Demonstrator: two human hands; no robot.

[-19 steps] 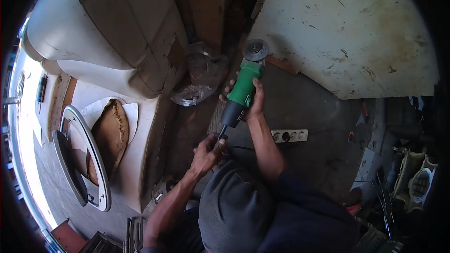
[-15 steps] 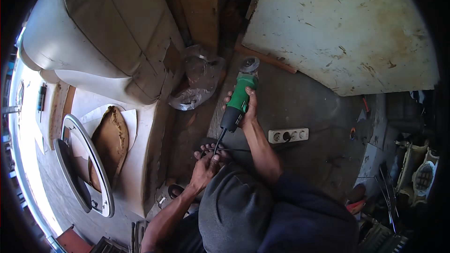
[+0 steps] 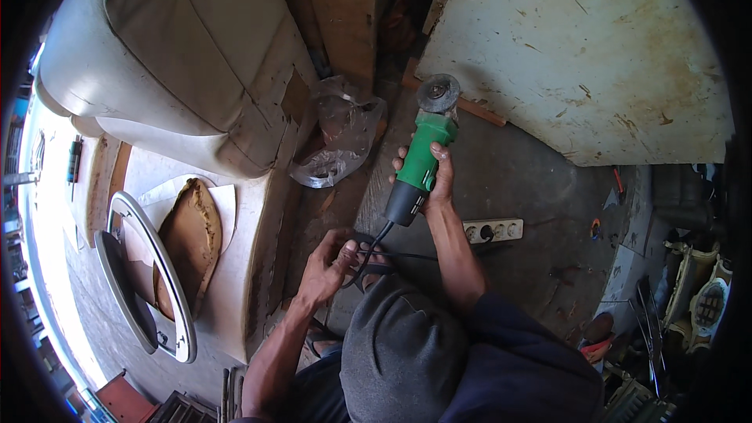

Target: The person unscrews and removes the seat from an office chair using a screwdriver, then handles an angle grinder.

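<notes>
My right hand [image 3: 432,176] is wrapped around the green and black body of an angle grinder [image 3: 427,153]. The grinder points away from me, with its round disc [image 3: 438,92] at the far end, in the air near a wooden strip. From its black rear end, a dark power cord [image 3: 374,243] curves down to my left hand [image 3: 323,266], whose fingers are curled at the cord, thumb toward the index finger. A bare foot lies partly hidden behind the cord and my left hand.
A white power strip [image 3: 493,230] with a black plug sits on the floor at right. A clear plastic bag [image 3: 337,137] lies beside a beige upholstered seat [image 3: 196,55]. A stained white panel [image 3: 580,55] stands far right. Metal parts [image 3: 709,298] crowd the right edge; an oval frame [image 3: 168,290] is left.
The grinder has moved slightly right with its disc now tilted more into view. My left hand has shifted left and up, and the cord bends in a wider curve.
</notes>
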